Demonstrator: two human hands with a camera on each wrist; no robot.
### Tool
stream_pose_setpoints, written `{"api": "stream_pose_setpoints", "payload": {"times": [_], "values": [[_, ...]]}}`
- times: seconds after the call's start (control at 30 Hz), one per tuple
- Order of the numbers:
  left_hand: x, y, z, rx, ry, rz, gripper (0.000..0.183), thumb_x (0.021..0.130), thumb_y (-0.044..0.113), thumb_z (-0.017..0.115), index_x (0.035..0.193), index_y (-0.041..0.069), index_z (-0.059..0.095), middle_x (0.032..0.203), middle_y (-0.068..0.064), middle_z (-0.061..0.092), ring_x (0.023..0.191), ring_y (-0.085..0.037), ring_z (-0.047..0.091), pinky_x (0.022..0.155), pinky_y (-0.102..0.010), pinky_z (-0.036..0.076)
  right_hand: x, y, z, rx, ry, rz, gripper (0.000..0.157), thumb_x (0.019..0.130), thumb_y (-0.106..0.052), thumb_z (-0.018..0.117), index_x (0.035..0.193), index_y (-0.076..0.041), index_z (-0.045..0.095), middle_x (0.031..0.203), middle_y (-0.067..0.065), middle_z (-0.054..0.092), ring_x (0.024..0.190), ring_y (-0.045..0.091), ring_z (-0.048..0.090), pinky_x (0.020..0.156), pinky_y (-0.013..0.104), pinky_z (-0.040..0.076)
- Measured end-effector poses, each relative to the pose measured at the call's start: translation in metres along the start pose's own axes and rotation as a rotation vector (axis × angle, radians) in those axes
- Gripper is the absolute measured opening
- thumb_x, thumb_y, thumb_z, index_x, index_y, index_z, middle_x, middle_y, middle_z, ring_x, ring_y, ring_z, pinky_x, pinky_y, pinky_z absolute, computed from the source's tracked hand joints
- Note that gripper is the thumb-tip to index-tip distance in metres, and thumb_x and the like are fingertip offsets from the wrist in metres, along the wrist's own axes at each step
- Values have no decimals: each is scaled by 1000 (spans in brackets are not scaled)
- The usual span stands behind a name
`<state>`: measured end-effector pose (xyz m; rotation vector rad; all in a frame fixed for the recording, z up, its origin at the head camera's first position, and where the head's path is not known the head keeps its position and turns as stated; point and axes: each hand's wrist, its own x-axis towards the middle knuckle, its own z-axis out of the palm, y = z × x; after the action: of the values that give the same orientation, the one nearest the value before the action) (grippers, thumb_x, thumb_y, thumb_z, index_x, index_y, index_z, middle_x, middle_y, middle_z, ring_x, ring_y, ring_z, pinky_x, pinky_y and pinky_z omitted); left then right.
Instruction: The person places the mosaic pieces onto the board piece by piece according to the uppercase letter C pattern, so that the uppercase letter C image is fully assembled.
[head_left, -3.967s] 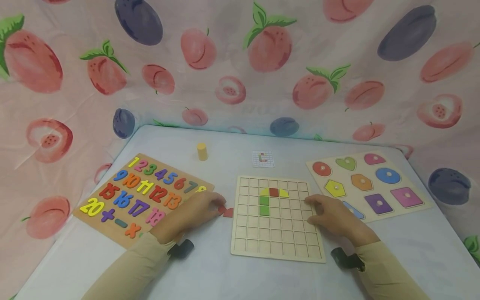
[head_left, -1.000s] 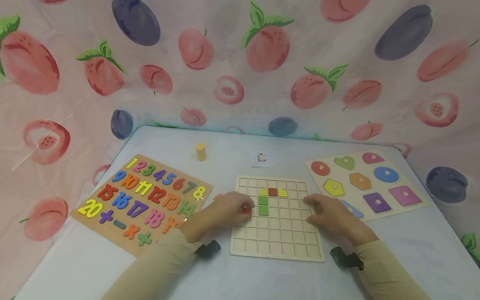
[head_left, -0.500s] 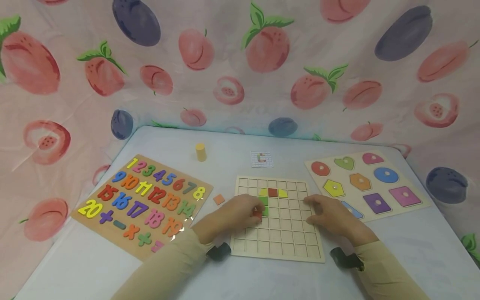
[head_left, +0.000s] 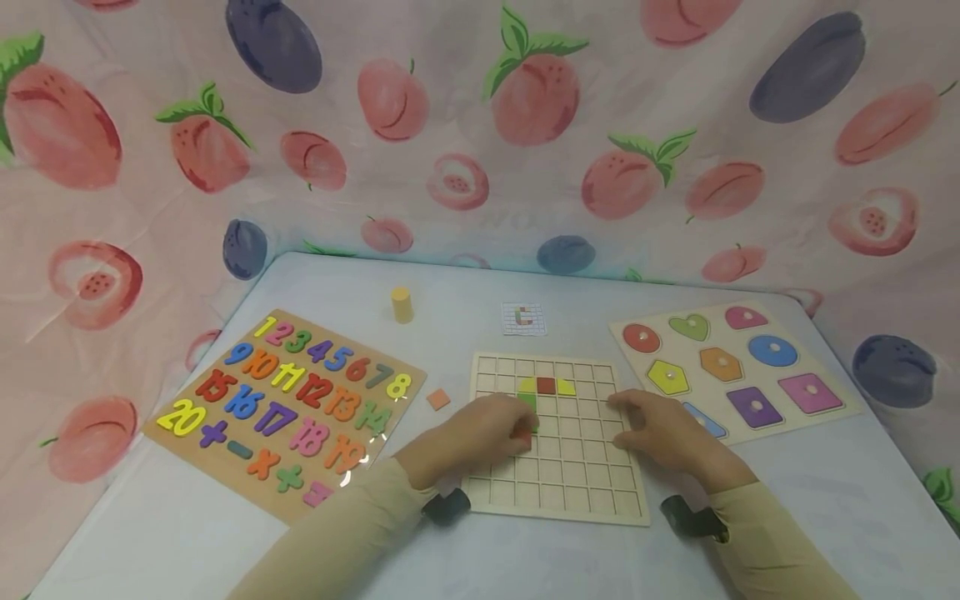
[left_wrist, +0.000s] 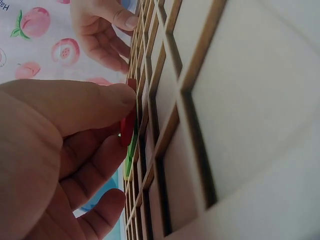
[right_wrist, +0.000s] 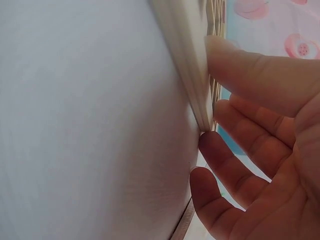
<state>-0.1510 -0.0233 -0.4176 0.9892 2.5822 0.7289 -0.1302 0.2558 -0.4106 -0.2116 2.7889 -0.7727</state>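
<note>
On the grid board (head_left: 562,500), which lies in the middle of the tabletop (head_left: 555,562), one part of the arrangement is already done: a row with a yellow piece (head_left: 566,387) at each end and a dark red square (head_left: 546,385) between, then a green square (head_left: 528,402) on the near side of the left yellow one. A little more green shows nearer, but the left hand (head_left: 487,429) covers it. The grip of this hand is narrow and holds a red piece (left_wrist: 128,125) between thumb and fingers, just over the board; I judge it is not yet seated. The orange square (head_left: 438,400) lies loose left of the board, so probably these two pieces are left. The card (head_left: 524,318) at the far side bears a coloured figure, too small to count. The right hand (head_left: 663,429) has its grip rather wide, fingertips at the board's right edge, without any piece.
</note>
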Motion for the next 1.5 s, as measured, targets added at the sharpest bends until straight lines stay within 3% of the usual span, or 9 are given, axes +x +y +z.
{"api": "stream_pose_setpoints", "payload": {"times": [0.3, 0.8, 1.5], "values": [[-1, 6, -2, 16, -12, -18, 16, 92, 17, 73, 107, 15, 71, 84, 11, 57, 83, -9, 53, 78, -24, 46, -1, -2, -1, -13, 0, -4, 57, 83, -14, 80, 135, -5, 60, 142, 20, 54, 136, 45, 41, 107, 61, 35], [1, 5, 2, -1, -17, 14, 16, 91, 9, 71, 107, 12, 71, 89, 10, 61, 86, -8, 54, 85, -24, 48, -1, -1, -1, -9, -8, -2, 57, 83, -15, 80, 136, -5, 59, 142, 20, 53, 135, 44, 41, 106, 62, 35], [2, 6, 1, 13, -25, 14, 22, 92, 10, 71, 113, 12, 71, 98, 8, 66, 92, -7, 58, 91, -25, 48, 0, 0, -1, -10, -6, -2, 57, 83, -15, 80, 136, -5, 60, 142, 20, 53, 136, 44, 41, 107, 61, 35]]}}
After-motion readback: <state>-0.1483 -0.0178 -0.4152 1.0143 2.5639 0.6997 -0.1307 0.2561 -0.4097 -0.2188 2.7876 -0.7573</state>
